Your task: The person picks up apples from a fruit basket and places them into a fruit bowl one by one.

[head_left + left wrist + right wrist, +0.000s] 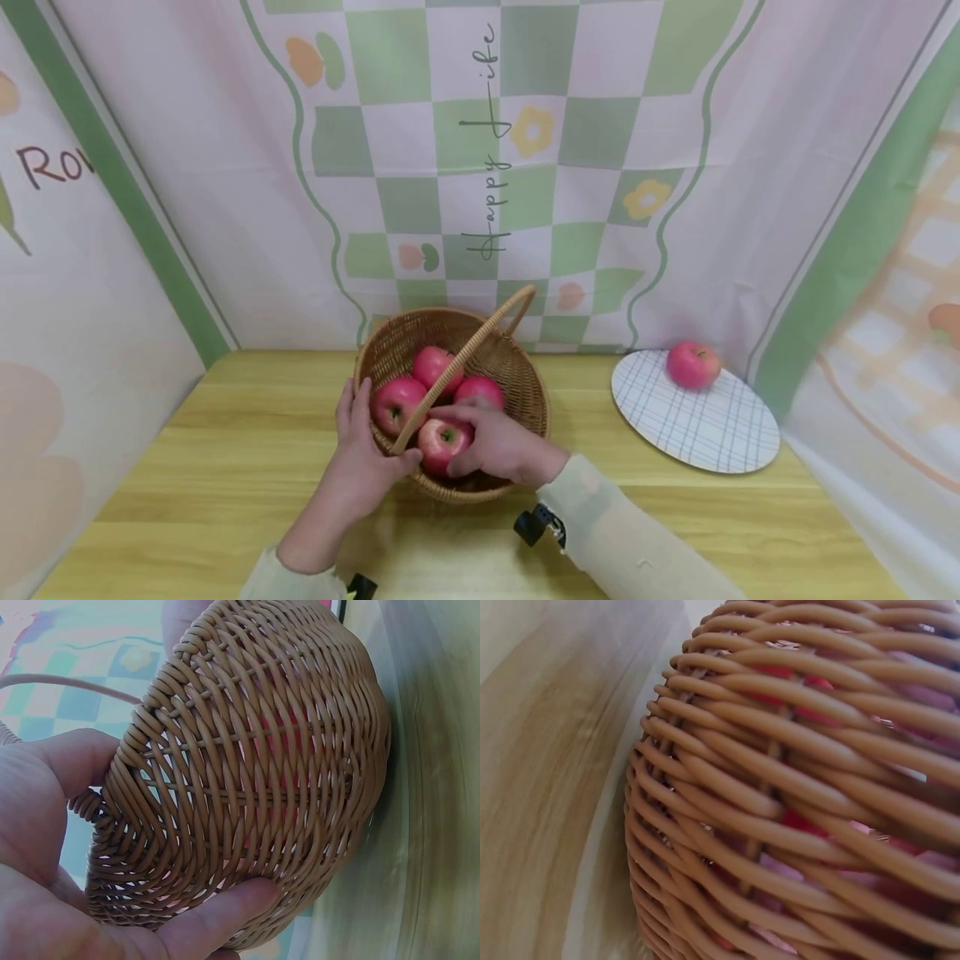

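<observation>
A wicker basket with an arched handle stands on the table, with several red apples inside. My left hand grips its left rim at the foot of the handle; in the left wrist view, the thumb lies over the rim and fingers press the woven outside. Reaching in over the front right rim, my right hand holds the nearest apple between thumb and fingers. In the right wrist view the basket wall hides the hand, and red shows through the weave.
To the right, a white plate with blue checked lines carries one apple near its back edge. Patterned cloth hangs behind the wooden table and at both sides.
</observation>
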The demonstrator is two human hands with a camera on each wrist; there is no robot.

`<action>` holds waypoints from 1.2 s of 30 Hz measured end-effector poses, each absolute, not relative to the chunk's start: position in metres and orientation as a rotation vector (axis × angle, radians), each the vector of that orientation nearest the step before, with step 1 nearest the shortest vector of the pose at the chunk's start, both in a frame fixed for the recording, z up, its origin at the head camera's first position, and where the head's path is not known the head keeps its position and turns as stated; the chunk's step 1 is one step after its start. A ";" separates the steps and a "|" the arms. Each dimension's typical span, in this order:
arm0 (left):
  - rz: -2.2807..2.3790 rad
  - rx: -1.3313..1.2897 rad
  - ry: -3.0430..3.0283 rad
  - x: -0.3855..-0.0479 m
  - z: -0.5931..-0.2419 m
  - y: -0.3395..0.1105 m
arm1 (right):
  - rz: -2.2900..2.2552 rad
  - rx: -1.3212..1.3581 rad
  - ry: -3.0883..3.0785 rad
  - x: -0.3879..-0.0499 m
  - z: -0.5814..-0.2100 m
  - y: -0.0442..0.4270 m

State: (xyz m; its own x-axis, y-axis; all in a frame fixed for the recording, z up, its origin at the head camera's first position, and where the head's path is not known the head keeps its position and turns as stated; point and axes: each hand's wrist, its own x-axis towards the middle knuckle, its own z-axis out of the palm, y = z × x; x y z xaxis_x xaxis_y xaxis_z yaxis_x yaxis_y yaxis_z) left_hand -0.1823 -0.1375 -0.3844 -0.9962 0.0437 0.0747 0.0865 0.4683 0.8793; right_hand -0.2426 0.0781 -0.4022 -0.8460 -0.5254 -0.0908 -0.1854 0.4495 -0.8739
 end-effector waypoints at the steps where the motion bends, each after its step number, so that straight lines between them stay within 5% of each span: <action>1: -1.595 -0.118 -2.655 -0.182 -0.384 -0.138 | -1.341 -0.620 2.358 -0.243 -0.403 0.078; 36: -1.562 -0.126 -2.691 -0.181 -0.387 -0.137 | -1.313 -0.801 2.175 -0.241 -0.401 0.090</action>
